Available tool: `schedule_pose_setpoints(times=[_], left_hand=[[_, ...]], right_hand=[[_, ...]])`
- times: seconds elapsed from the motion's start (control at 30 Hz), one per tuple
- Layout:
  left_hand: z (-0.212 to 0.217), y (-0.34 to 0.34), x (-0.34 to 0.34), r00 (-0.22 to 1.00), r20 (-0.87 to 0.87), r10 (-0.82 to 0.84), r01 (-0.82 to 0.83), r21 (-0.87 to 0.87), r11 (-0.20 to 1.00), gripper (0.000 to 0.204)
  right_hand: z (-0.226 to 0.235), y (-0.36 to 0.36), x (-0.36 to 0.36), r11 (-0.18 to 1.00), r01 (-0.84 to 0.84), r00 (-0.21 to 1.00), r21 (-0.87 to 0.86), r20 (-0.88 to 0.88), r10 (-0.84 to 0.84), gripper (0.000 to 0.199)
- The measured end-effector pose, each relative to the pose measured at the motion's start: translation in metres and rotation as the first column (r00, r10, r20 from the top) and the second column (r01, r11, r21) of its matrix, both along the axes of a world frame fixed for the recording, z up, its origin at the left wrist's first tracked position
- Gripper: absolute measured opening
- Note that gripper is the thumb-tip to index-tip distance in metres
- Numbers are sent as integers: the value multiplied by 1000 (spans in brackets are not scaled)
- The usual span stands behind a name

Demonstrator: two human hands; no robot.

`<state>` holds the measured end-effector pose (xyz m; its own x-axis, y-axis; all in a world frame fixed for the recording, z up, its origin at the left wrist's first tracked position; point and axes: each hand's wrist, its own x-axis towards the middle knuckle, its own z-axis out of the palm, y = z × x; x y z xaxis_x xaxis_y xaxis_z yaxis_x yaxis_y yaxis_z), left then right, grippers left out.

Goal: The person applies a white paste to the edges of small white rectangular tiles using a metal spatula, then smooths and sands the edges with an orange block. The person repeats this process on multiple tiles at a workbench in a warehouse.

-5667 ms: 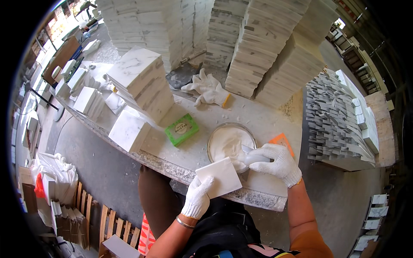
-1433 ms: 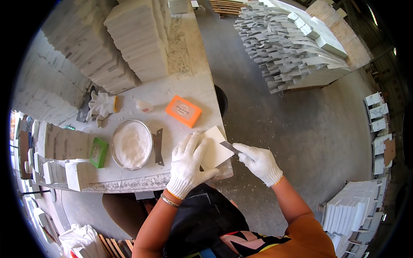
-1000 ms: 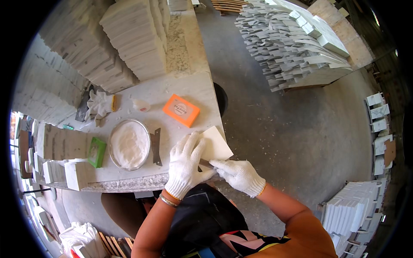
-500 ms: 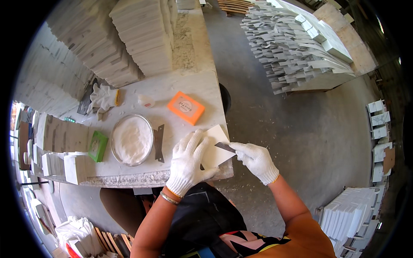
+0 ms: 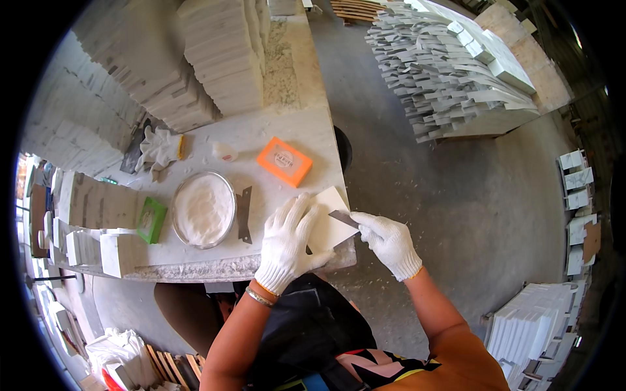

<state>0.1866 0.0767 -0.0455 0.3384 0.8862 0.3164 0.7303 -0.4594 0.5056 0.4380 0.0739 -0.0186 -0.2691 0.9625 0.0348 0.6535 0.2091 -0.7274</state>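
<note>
My left hand point(image 5: 287, 242), in a white knitted glove, holds a pale square tile point(image 5: 331, 201) down at the table's near right corner. Its fingers lie over the tile and its thumb stretches along the near side. Between the thumb and fingers of my gloved right hand point(image 5: 388, 245) is a dark grey scraper blade point(image 5: 342, 217), resting across the tile's right part. A second flat metal blade with flared ends point(image 5: 244, 214) lies left of my left hand. Beside it stands a round clear bowl point(image 5: 234, 202) of white paste or powder.
An orange box point(image 5: 285, 162) lies behind the tile, a green box point(image 5: 151, 220) left of the bowl. Farther back lie a spare glove point(image 5: 159, 150) and a small whitish item point(image 5: 225, 151). Tall stacks of slabs point(image 5: 225, 58) line the table's back; strip stacks point(image 5: 443, 78) stand across the floor.
The whole view has shifted slightly. My right hand keeps its hold on the scraper blade, which has moved a little toward the tile's right edge. My left hand stays on the tile.
</note>
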Motion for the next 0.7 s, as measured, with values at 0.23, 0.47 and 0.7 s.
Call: schedule_pose_setpoints(times=[0.23,0.47,0.7], left_hand=[[-4,-2,-3,1000,13,-1,1,34,999,107],[8,-18,13,998,-7,60,-60,55,997,123],[19,-36,21,996,69,47,-57,152,987,123]], right_hand=[[-4,-23,-13,984,-155,988,89,16,154,31],[18,-44,-13,997,-69,988,39,-136,74,29],[13,-72,27,999,24,1000,-47,8,-24,28]])
